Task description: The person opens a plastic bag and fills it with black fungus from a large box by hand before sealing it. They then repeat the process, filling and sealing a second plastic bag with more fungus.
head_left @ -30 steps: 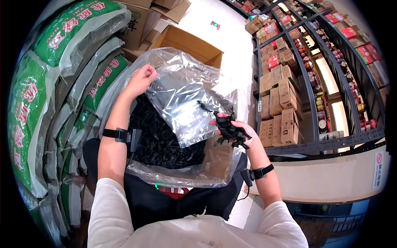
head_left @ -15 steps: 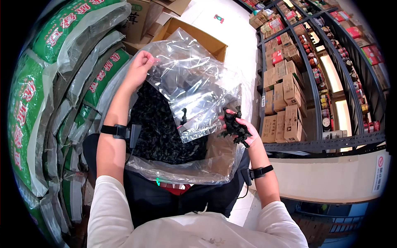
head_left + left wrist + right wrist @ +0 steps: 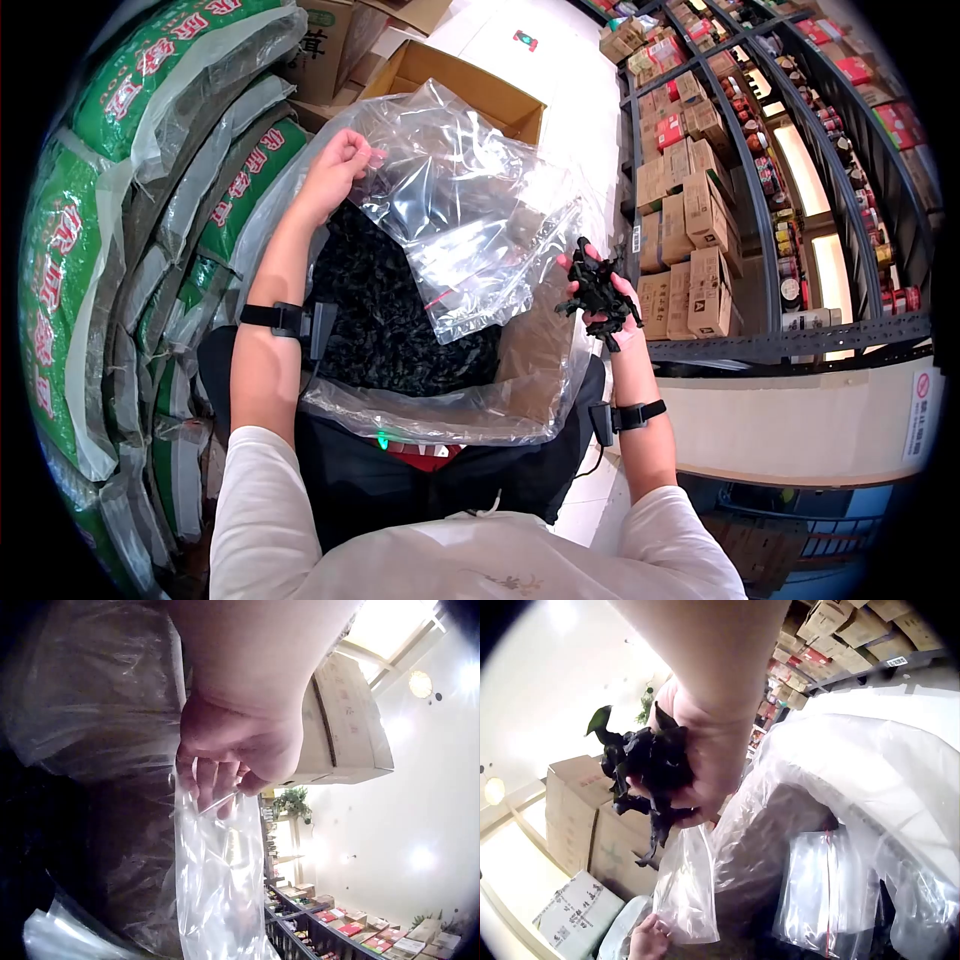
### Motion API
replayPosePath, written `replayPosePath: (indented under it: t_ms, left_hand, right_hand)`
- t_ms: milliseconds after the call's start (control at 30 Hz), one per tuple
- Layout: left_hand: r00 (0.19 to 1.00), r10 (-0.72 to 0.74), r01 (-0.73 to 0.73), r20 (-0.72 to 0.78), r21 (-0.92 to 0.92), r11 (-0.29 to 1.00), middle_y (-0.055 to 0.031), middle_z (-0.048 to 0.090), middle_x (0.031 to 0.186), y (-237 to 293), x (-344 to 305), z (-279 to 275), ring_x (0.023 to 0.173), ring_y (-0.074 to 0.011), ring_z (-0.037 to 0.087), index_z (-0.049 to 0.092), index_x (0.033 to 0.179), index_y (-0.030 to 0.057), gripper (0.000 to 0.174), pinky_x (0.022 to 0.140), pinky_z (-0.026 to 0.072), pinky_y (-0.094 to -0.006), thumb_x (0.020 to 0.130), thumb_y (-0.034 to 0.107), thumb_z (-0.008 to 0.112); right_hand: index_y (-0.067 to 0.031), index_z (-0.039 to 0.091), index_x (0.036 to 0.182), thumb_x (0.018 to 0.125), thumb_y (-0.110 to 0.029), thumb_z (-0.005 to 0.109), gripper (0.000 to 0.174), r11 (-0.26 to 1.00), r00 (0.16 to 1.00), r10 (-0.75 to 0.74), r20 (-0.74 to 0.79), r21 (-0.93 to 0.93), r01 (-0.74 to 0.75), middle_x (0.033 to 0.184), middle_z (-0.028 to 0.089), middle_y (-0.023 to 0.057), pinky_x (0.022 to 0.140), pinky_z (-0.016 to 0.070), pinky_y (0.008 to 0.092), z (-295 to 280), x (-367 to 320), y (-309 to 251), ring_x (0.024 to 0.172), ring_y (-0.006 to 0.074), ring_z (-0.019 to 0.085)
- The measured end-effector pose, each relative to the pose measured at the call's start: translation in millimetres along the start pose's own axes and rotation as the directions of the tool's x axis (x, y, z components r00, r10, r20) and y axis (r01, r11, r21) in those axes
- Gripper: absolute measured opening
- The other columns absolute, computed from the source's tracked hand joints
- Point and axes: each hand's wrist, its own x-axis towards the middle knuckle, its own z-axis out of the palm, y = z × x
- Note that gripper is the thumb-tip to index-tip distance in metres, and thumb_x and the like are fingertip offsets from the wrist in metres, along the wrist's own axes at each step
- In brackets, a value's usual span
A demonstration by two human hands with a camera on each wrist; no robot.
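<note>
In the head view, my left hand (image 3: 336, 172) pinches the edge of a clear plastic bag (image 3: 217, 892) between thumb and fingers. My right hand (image 3: 628, 300) holds a clump of black, crinkled dried pieces (image 3: 598, 290), palm up, to the right of the box; some pieces hang past the fingers. Below the hands stands a cardboard box (image 3: 535, 365) lined with a large clear plastic liner (image 3: 430, 428). Many more black dried pieces (image 3: 370, 310) fill its left part. A clear bag with a red strip (image 3: 829, 892) lies over them in the right wrist view.
Stacked green-and-white sacks (image 3: 85, 290) rise close at the left. An open cardboard box (image 3: 510, 110) stands beyond the lined one, with more cartons (image 3: 315, 60) beside it. At the right, shelves (image 3: 750, 190) carry cartons and jars. White floor (image 3: 560, 60) runs between.
My right hand has moved right with the clump, away from the clear bag. A piece seen against the bag half a second ago no longer shows there. The left hand has shifted slightly left.
</note>
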Motion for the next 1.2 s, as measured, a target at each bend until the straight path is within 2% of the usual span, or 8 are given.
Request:
replayPosePath:
  t_ms: [667, 733, 800, 867, 900, 1000, 1133, 1200]
  left_hand:
    - [0.980, -0.164, 0.150, 0.115, 0.126, 0.981, -0.0039, 0.069, 0.098, 3.8, -4.7, -0.4, 0.086, -0.0116, 0.061, 0.058, 0.097, 0.0078, 0.016, 0.074, 0.0480, -0.0272, 0.093, 0.021, 0.066]
    - [0.996, -0.091, 0.076, 0.022, 0.391, 0.917, -0.0068, 0.069, 0.099, -6.9, -2.2, 1.0, 0.084, -0.0163, 0.064, 0.061, 0.106, 0.0049, 0.030, 0.077, 0.0512, -0.0305, 0.089, 0.027, 0.071]
    - [0.998, -0.023, 0.041, -0.057, 0.347, 0.937, -0.0110, 0.066, 0.107, -12.1, -5.8, 9.6, 0.094, -0.0215, 0.065, 0.060, 0.115, 0.0027, 0.041, 0.085, 0.0517, -0.0328, 0.087, 0.029, 0.073]
    - [0.841, 0.515, -0.259, -0.168, 0.710, 0.655, -0.0134, 0.062, 0.116, 1.9, -9.8, 20.6, 0.105, -0.0241, 0.062, 0.060, 0.117, 0.0021, 0.043, 0.089, 0.0514, -0.0344, 0.085, 0.027, 0.073]
    - [0.897, 0.415, -0.258, -0.152, 0.582, 0.771, -0.0102, 0.058, 0.121, 17.1, -16.1, 29.0, 0.108, -0.0222, 0.058, 0.060, 0.117, 0.0018, 0.043, 0.085, 0.0491, -0.0318, 0.084, 0.025, 0.074]
    - [0.975, 0.006, -0.058, 0.222, 0.228, 0.972, -0.0081, 0.061, 0.112, 24.7, -19.2, 50.6, 0.088, -0.0140, 0.062, 0.063, 0.111, 0.0028, 0.034, 0.072, 0.0507, -0.0260, 0.085, 0.021, 0.075]
    - [0.681, 0.004, -0.132, 0.732, 0.117, 0.984, -0.0080, 0.060, 0.106, 24.8, -54.7, 97.1, 0.081, -0.0136, 0.060, 0.053, 0.123, 0.0043, 0.057, 0.071, 0.0516, -0.0269, 0.077, 0.020, 0.083]
    - [0.715, 0.017, -0.187, 0.699, 0.168, 0.968, -0.0087, 0.059, 0.104, 25.4, -60.2, 103.7, 0.081, -0.0156, 0.060, 0.049, 0.128, 0.0053, 0.068, 0.072, 0.0519, -0.0291, 0.073, 0.022, 0.085]
  right_hand:
    - [-0.0004, 0.042, 0.143, 0.093, -0.019, 0.060, 0.057, 0.946, 0.983, 0.070, -0.169, -0.301, -0.119, 0.145, 0.045, 0.0166, 0.060, 0.0586, 0.0248, 14.7, 14.7, 15.8, 0.106, 0.0243, 0.063]
    - [-0.0007, 0.042, 0.143, 0.094, -0.020, 0.059, 0.055, 0.949, 0.979, 0.098, -0.178, -0.280, -0.145, 0.144, 0.045, 0.0159, 0.060, 0.0585, 0.0249, 16.4, 16.5, 17.6, 0.107, 0.0231, 0.062]
    - [-0.0015, 0.042, 0.143, 0.094, -0.020, 0.058, 0.055, 0.956, 0.979, 0.095, -0.178, -0.258, -0.139, 0.142, 0.048, 0.0138, 0.058, 0.0579, 0.0249, 22.5, 20.0, 23.2, 0.107, 0.0210, 0.062]
    - [-0.0020, 0.044, 0.142, 0.094, -0.021, 0.058, 0.054, 0.949, 0.978, 0.087, -0.191, -0.281, -0.140, 0.141, 0.050, 0.0128, 0.059, 0.0575, 0.0247, 30.0, 24.1, 30.6, 0.106, 0.0205, 0.062]
    - [-0.0025, 0.046, 0.142, 0.094, -0.021, 0.059, 0.053, 0.942, 0.976, 0.078, -0.205, -0.306, -0.139, 0.139, 0.052, 0.0119, 0.060, 0.0572, 0.0245, 34.6, 26.1, 34.7, 0.105, 0.0200, 0.063]
    - [-0.0038, 0.052, 0.138, 0.092, -0.021, 0.061, 0.049, 0.913, 0.972, 0.047, -0.232, -0.385, -0.137, 0.140, 0.053, 0.0110, 0.073, 0.0561, 0.0265, 55.1, 32.7, 54.7, 0.104, 0.0199, 0.063]
    - [-0.0100, 0.054, 0.137, 0.092, -0.025, 0.062, 0.048, 0.887, 0.960, 0.053, -0.276, -0.429, -0.172, 0.137, 0.056, 0.0055, 0.066, 0.0524, 0.0266, 79.1, 45.3, 79.9, 0.104, 0.0181, 0.064]
    - [-0.0118, 0.054, 0.136, 0.093, -0.026, 0.063, 0.046, 0.875, 0.947, 0.039, -0.319, -0.446, -0.187, 0.133, 0.059, 0.0028, 0.064, 0.0512, 0.0268, 85.5, 50.7, 86.1, 0.102, 0.0162, 0.064]
